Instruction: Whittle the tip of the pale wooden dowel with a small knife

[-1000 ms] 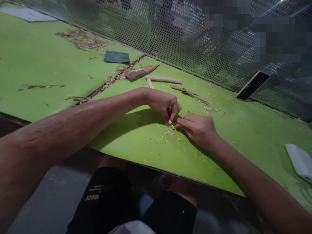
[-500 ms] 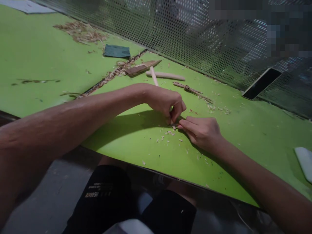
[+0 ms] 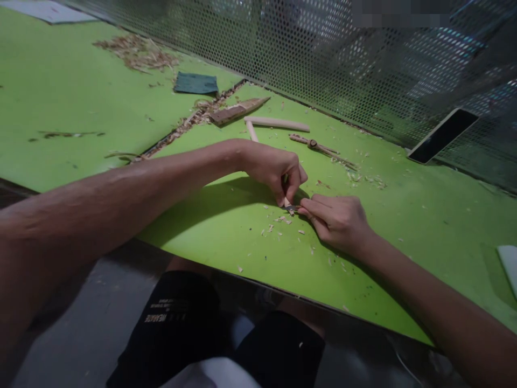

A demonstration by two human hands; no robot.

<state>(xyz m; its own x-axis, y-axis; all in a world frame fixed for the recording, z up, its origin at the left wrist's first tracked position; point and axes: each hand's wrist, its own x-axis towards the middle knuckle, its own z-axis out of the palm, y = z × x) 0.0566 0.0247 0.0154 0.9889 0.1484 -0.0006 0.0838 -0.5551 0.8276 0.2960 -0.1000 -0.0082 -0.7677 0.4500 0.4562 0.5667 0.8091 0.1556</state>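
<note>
Where visible, pale stick (image 3: pixel 251 131) aslant lengthwise, tip nearward, pinched in left hand (image 3: pixel 278 168); blade (image 3: pixel 291 208) pinched in right hand (image 3: pixel 337 218).

Pale rod (image 3: pixel 251 131): middle portion hidden behind the left hand (image 3: pixel 274 166), leaving 2 short stretches exposed. Thin dark tool (image 3: pixel 291 208): 1 end concealed in the fingers of the right hand (image 3: pixel 339 218); exposed portion too small for its form to be distinguished. Left forearm (image 3: pixel 100 199) and right forearm (image 3: pixel 424 291): cut by the left and right edges, respectively. White object (image 3: pixel 511 269): truncated by the right edge; identity indeterminate. Paper sheet (image 3: pixel 48 12): cropped at upper left. Perforated panel (image 3: pixel 283 59): forms behind it blurred; 1 pixelated block (image 3: pixel 399 13) masks part of the top. Dark shorts (image 3: pixel 173 293): smaller lettering illegible, lower portion cut off.
</note>
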